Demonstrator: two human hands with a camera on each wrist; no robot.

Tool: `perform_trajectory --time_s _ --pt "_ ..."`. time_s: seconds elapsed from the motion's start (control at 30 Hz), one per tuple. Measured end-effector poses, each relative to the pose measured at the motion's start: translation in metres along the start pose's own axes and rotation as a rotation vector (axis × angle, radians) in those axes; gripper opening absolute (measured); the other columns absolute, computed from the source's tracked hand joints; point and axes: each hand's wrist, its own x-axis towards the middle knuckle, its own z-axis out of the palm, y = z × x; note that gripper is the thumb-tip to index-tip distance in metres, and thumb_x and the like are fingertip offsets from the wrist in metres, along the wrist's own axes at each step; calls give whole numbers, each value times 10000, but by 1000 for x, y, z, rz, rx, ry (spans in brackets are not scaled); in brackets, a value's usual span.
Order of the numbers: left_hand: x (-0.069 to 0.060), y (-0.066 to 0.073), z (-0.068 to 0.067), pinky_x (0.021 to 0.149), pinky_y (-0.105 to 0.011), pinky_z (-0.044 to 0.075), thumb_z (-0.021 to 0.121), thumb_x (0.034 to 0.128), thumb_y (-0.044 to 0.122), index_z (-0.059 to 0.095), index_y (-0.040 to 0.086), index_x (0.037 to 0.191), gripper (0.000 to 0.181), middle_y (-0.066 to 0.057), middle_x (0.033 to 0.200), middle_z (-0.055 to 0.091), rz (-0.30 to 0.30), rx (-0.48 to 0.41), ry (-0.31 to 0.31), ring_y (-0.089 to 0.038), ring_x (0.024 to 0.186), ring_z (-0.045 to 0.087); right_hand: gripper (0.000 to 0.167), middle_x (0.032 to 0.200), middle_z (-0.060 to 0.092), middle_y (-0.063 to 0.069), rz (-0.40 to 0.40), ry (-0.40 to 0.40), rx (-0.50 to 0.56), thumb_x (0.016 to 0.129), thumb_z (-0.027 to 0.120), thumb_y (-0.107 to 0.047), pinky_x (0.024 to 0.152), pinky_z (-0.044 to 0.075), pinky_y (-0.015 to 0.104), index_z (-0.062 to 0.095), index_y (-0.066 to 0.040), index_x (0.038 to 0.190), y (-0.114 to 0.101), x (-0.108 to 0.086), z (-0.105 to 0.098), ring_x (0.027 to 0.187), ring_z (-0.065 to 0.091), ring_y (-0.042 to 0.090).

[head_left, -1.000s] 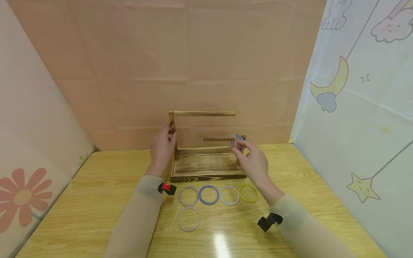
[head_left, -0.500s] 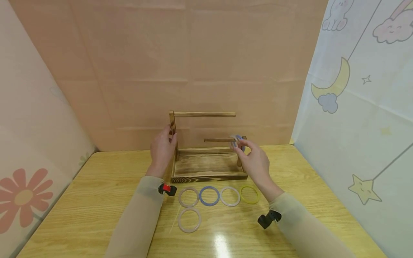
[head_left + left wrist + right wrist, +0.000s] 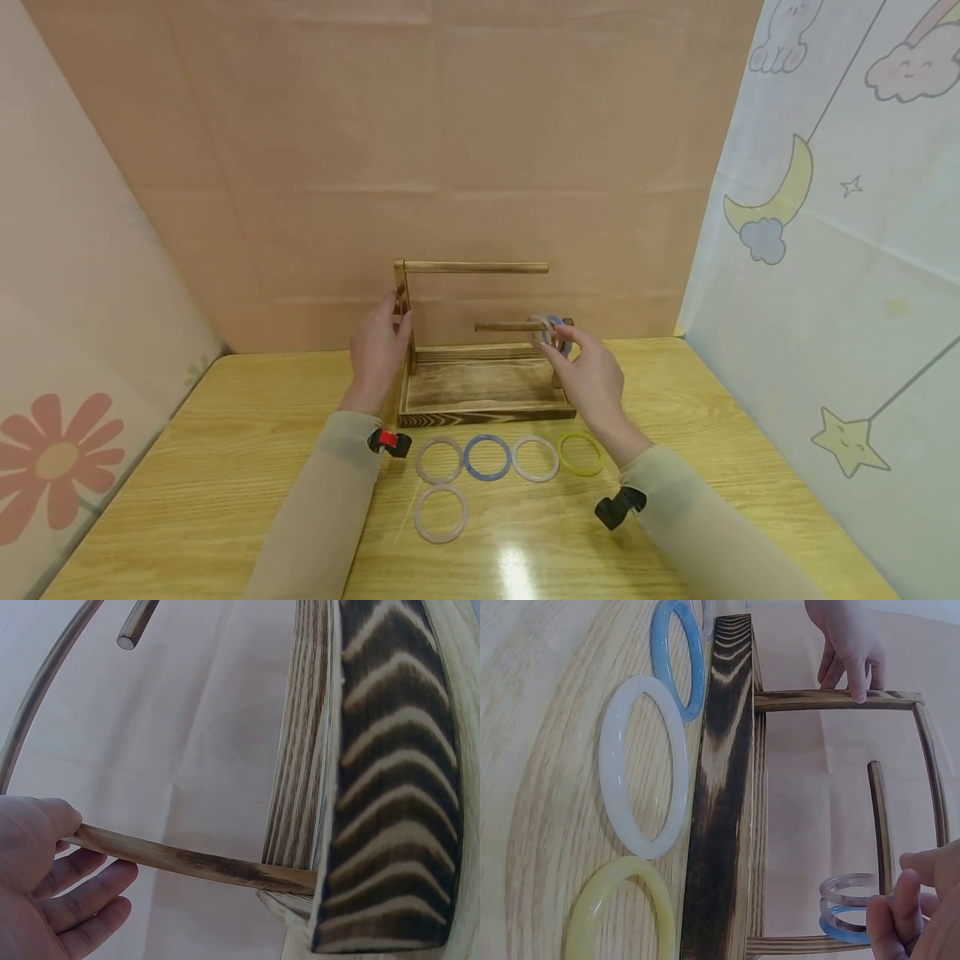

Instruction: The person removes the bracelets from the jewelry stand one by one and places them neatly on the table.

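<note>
A wooden rack (image 3: 487, 414) has a tray base, a tall left post (image 3: 401, 287) with an upper rod, and a shorter right post with a lower rod (image 3: 502, 327). My left hand (image 3: 377, 354) grips the tall post between thumb and fingers, as the left wrist view also shows. At the lower rod's right end, my right hand (image 3: 592, 375) pinches a pale translucent bangle (image 3: 847, 882) that encircles the rod. Against the right post hangs a blue bangle (image 3: 836, 930), with another pale one beside it. My right fingers partly hide these bangles.
In front of the tray lie a pale mauve bangle (image 3: 439, 461), a blue one (image 3: 487, 457), a white one (image 3: 536, 459) and a yellow one (image 3: 581, 454). Another pale bangle (image 3: 441, 514) lies nearer me. Fabric walls enclose the wooden table (image 3: 225, 467).
The pale bangle at my right fingertips has shifted slightly left along the lower rod, apart from the blue one. My left hand stays on the post.
</note>
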Motion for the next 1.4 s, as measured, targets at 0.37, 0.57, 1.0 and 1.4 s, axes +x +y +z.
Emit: perform_trajectory --time_s 0.37,0.57,1.0,1.4 --pt "-1 -1 1 759 -573 613 696 1113 235 660 0 1436 401 -202 1280 767 14 3 14 -359 963 800 375 1210 808 71 -17 48 -29 1010 846 -314 516 345 372 781 -133 1332 2 3 9 542 467 197" --pt "-2 -1 1 757 -569 614 708 1108 235 667 8 1417 386 -194 1268 772 13 8 13 -355 958 802 388 1125 818 21 -24 54 -48 1018 838 -322 495 321 351 769 -138 1352 3 3 13 496 441 180" --pt "-2 0 1 752 -560 618 691 1119 243 665 9 1403 369 -186 1264 770 12 2 5 -350 957 802 376 1085 828 29 -40 59 -58 1017 837 -334 486 333 344 759 -116 1313 7 4 20 492 506 171" --pt "0 -1 1 742 -548 622 688 1122 249 655 6 1437 400 -186 1276 767 1 9 -5 -346 964 801 301 1024 823 31 -30 56 -59 1025 825 -338 493 361 353 777 -122 1230 5 6 24 538 568 171"
